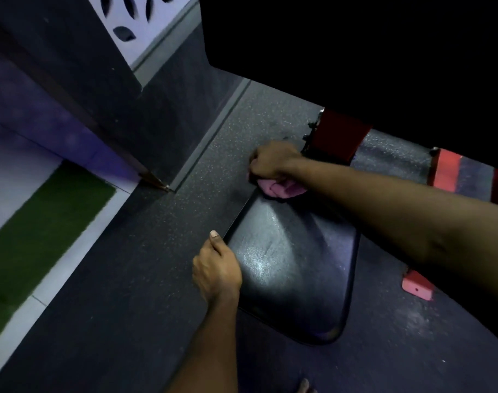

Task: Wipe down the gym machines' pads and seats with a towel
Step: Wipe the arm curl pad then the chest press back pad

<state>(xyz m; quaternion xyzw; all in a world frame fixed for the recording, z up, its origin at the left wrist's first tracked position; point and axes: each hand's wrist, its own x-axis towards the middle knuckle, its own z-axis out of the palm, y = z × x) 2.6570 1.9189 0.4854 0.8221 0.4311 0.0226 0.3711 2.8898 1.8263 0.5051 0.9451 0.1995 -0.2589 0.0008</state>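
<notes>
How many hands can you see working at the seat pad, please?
2. The left hand grips the left edge of the black seat pad, nearer the camera; the right hand holds a pink towel on the pad's far end.

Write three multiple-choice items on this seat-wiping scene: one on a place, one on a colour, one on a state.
1. Where is the towel?
A) at the far end of the seat
B) on the green strip
C) draped over the red frame

2. What colour is the towel?
A) white
B) pink
C) yellow

3. What is the left hand doing?
A) hanging idle
B) pressing the floor
C) gripping the seat's edge

Answers: 1 A, the right hand holds it bunched there. 2 B, pink folds show under the fist. 3 C, its thumb lies along the seat's rim.
</notes>
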